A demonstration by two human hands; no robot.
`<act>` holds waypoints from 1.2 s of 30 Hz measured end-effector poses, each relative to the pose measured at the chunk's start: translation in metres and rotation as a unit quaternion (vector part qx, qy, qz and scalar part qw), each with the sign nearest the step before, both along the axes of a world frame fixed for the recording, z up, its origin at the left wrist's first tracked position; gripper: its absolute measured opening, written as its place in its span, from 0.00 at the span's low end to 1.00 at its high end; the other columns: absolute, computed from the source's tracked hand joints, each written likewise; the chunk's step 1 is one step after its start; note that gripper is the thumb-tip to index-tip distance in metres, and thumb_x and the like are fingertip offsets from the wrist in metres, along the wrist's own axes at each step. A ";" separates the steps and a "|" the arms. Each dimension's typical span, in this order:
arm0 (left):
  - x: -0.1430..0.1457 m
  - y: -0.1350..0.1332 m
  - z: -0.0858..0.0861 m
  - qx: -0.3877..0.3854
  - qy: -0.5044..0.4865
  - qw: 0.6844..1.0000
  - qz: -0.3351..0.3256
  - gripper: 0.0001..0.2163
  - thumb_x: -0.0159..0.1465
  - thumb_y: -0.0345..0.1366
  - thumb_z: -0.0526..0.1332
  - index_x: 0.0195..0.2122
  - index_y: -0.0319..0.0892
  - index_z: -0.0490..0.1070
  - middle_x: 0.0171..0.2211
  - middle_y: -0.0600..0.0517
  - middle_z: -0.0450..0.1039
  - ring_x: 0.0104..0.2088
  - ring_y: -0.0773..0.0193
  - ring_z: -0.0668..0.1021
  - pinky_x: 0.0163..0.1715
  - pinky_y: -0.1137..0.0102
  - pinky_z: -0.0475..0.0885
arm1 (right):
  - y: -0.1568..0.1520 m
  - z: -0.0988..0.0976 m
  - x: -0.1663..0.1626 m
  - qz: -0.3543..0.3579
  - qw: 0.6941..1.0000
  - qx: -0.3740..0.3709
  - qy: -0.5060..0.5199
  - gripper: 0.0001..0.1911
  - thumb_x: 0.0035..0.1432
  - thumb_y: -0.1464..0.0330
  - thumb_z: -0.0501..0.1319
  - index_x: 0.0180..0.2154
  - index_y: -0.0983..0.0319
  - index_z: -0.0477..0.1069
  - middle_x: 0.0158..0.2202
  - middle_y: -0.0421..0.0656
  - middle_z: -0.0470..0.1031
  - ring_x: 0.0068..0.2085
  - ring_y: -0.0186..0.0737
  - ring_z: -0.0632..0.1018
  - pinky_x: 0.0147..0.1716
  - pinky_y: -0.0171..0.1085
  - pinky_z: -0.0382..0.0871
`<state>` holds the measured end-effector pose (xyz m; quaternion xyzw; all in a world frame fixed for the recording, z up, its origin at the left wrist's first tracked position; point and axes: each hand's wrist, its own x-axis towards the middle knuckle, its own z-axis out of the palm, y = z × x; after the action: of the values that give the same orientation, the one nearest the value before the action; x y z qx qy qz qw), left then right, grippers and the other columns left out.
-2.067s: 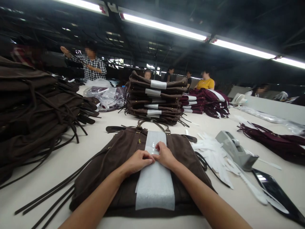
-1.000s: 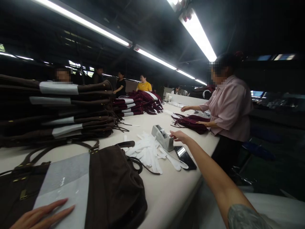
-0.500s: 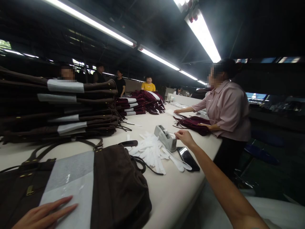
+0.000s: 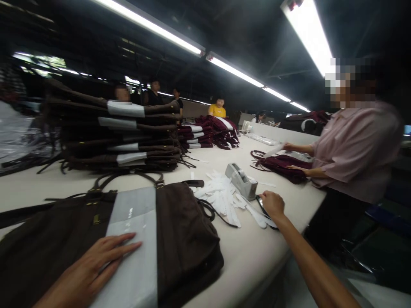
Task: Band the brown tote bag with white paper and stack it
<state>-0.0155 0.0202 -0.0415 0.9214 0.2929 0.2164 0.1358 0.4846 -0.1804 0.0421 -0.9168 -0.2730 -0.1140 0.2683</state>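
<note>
With the left hand (image 4: pixel 86 269) still spread flat on the white wrap band (image 4: pixel 135 239) of the brown suede bag (image 4: pixel 180 231), the right hand (image 4: pixel 272 204), fingers curled, has dropped from the tape dispenser (image 4: pixel 241 181) beside the bag toward a smartphone (image 4: pixel 261 209).

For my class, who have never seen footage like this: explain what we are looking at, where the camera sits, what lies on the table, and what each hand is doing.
There is no machine here. The camera is worn on a person's head, so the two bare arms reaching in from below are that person's own. The left hand lies flat and open on a white paper band wrapped round a brown bag. The right hand reaches beside a grey tape dispenser, over loose white strips and a dark phone that it partly hides; whether it grips anything cannot be told. Also on the pale table are a stack of banded brown bags and maroon bags. A co-worker in a pink shirt stands at the right.
</note>
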 end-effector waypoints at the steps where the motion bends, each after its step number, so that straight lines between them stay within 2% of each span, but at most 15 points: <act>1: 0.001 -0.006 0.010 -0.029 0.031 0.999 -0.002 0.16 0.65 0.43 0.51 0.50 0.67 0.71 0.56 0.60 0.69 0.56 0.56 0.72 0.57 0.59 0.69 | -0.001 0.002 -0.011 0.017 1.000 0.014 0.009 0.10 0.56 0.68 0.62 0.23 0.62 0.76 0.27 0.50 0.78 0.35 0.48 0.78 0.34 0.39 0.66; 2: 0.002 -0.012 0.020 -0.054 0.053 0.997 0.002 0.18 0.66 0.41 0.50 0.53 0.65 0.70 0.58 0.59 0.67 0.58 0.57 0.69 0.59 0.58 0.66 | 0.000 0.006 -0.024 0.050 0.997 0.047 0.031 0.10 0.57 0.66 0.62 0.26 0.62 0.77 0.26 0.48 0.78 0.32 0.46 0.77 0.33 0.38 0.66; 3: 0.004 -0.018 0.029 -0.072 0.065 0.995 0.001 0.19 0.66 0.37 0.48 0.53 0.63 0.70 0.59 0.58 0.66 0.59 0.58 0.67 0.61 0.58 0.64 | 0.004 0.010 -0.041 0.097 0.986 0.112 0.079 0.10 0.56 0.63 0.63 0.29 0.62 0.79 0.26 0.47 0.78 0.30 0.43 0.76 0.30 0.37 0.67; 5: 0.007 -0.027 0.043 -0.087 0.084 0.993 0.000 0.20 0.66 0.33 0.48 0.55 0.60 0.69 0.61 0.57 0.64 0.61 0.58 0.64 0.62 0.57 0.61 | 0.018 0.022 -0.084 0.207 0.931 0.219 0.206 0.16 0.50 0.57 0.68 0.33 0.64 0.80 0.26 0.47 0.78 0.25 0.39 0.74 0.25 0.35 0.67; 6: 0.009 -0.030 0.048 -0.092 0.090 0.992 -0.002 0.20 0.66 0.32 0.48 0.55 0.59 0.69 0.61 0.57 0.63 0.61 0.58 0.64 0.62 0.57 0.60 | 0.028 0.028 -0.110 0.260 0.895 0.242 0.269 0.20 0.46 0.55 0.70 0.34 0.65 0.80 0.27 0.47 0.78 0.24 0.37 0.73 0.24 0.34 0.67; 9: 0.009 -0.038 0.054 -0.097 0.100 0.990 -0.004 0.21 0.66 0.31 0.50 0.57 0.57 0.67 0.62 0.56 0.62 0.61 0.58 0.62 0.63 0.58 0.59 | 0.063 0.040 -0.197 0.375 0.815 0.203 0.391 0.21 0.43 0.56 0.72 0.34 0.66 0.80 0.24 0.45 0.77 0.22 0.33 0.72 0.20 0.31 0.66; 11: 0.007 -0.041 0.055 -0.093 0.101 0.991 -0.006 0.21 0.66 0.30 0.50 0.57 0.57 0.67 0.62 0.56 0.61 0.61 0.58 0.63 0.62 0.59 0.60 | 0.091 0.039 -0.248 0.412 0.783 0.156 0.439 0.17 0.46 0.59 0.71 0.33 0.66 0.80 0.24 0.45 0.77 0.22 0.32 0.73 0.20 0.29 0.66; 12: 0.006 -0.042 0.055 -0.090 0.100 0.991 -0.008 0.20 0.66 0.31 0.50 0.57 0.56 0.67 0.62 0.56 0.62 0.60 0.58 0.63 0.62 0.59 0.60 | 0.105 0.035 -0.270 0.412 0.777 0.138 0.456 0.14 0.48 0.61 0.70 0.32 0.66 0.79 0.24 0.45 0.78 0.22 0.31 0.74 0.20 0.28 0.65; 15: 0.004 -0.044 0.056 -0.076 0.094 0.993 -0.016 0.21 0.66 0.31 0.51 0.57 0.57 0.67 0.62 0.55 0.62 0.59 0.56 0.64 0.61 0.58 0.62 | 0.148 0.018 -0.312 0.377 0.782 0.108 0.485 0.08 0.51 0.67 0.68 0.30 0.66 0.77 0.24 0.45 0.78 0.22 0.31 0.75 0.17 0.26 0.64; 18: 0.003 -0.044 0.057 -0.062 0.082 0.994 -0.027 0.21 0.65 0.30 0.51 0.57 0.57 0.67 0.60 0.55 0.63 0.58 0.56 0.65 0.59 0.58 0.64 | 0.180 -0.001 -0.330 0.357 0.790 0.092 0.490 0.04 0.54 0.71 0.65 0.29 0.67 0.74 0.23 0.45 0.78 0.21 0.31 0.76 0.16 0.25 0.65; 20: 0.002 -0.044 0.057 -0.058 0.075 0.995 -0.029 0.21 0.64 0.30 0.51 0.56 0.56 0.67 0.60 0.55 0.64 0.57 0.56 0.66 0.58 0.58 0.65 | 0.192 -0.011 -0.334 0.344 0.795 0.080 0.493 0.06 0.56 0.74 0.62 0.27 0.66 0.72 0.21 0.45 0.77 0.21 0.32 0.76 0.15 0.25 0.66; 27: 0.002 -0.045 0.054 -0.048 0.068 0.996 -0.022 0.19 0.65 0.31 0.51 0.54 0.56 0.69 0.60 0.55 0.64 0.55 0.54 0.67 0.55 0.56 0.67 | 0.203 -0.032 -0.336 0.312 0.815 0.045 0.486 0.09 0.58 0.75 0.61 0.25 0.62 0.68 0.21 0.44 0.77 0.22 0.36 0.78 0.19 0.28 0.73; 32: 0.004 -0.044 0.053 -0.046 0.059 0.997 -0.020 0.18 0.64 0.31 0.52 0.53 0.55 0.69 0.58 0.54 0.65 0.54 0.54 0.68 0.54 0.55 0.68 | 0.206 -0.035 -0.335 0.311 0.825 0.027 0.472 0.08 0.58 0.76 0.60 0.29 0.61 0.64 0.21 0.43 0.76 0.23 0.36 0.79 0.21 0.28 0.75; 36: 0.004 -0.044 0.052 -0.049 0.051 0.997 -0.022 0.19 0.64 0.30 0.52 0.52 0.55 0.70 0.58 0.54 0.66 0.54 0.54 0.68 0.55 0.56 0.68 | 0.213 -0.037 -0.332 0.314 0.832 -0.003 0.458 0.11 0.55 0.77 0.62 0.32 0.59 0.61 0.18 0.39 0.74 0.21 0.38 0.78 0.20 0.30 0.74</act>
<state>-0.0117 -0.0237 0.0103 0.9296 0.2899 0.1511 0.1703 0.1528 0.0323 0.0055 -0.7300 -0.3921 0.4096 0.3815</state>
